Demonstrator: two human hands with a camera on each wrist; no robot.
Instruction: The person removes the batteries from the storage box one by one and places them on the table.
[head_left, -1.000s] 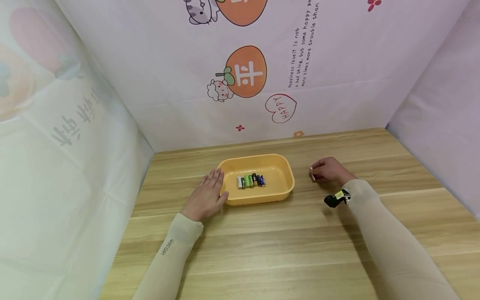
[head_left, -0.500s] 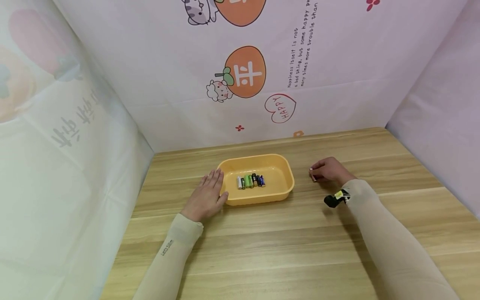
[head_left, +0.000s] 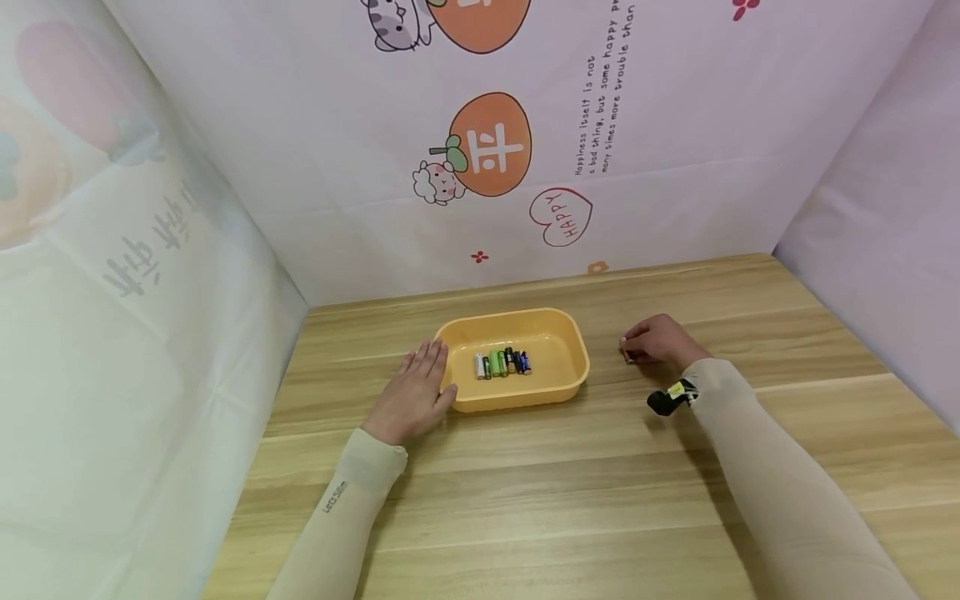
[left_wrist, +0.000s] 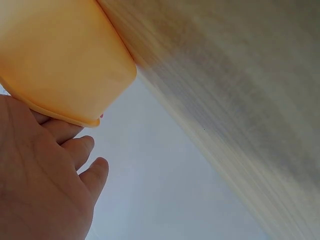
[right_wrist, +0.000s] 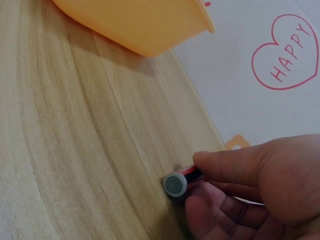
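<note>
A yellow plastic tray stands on the wooden table with several batteries lying side by side in it. Extended fingers of my left hand rest against the tray's left rim, thumb near the front corner; in the left wrist view they touch the outside of the rim. To the right of the tray, my right hand pinches a battery between thumb and fingers, low over the tabletop. Its flat grey end and a red-and-black side show in the right wrist view; the rest is hidden by the fingers.
The wooden tabletop reaches back to a white printed sheet that hangs as a wall. More white sheeting rises along the left and right. A small black device is strapped to the right wrist.
The battery in the right hand has turned a little, and less of it shows in the head view. Both arms and the tray hold their places.
</note>
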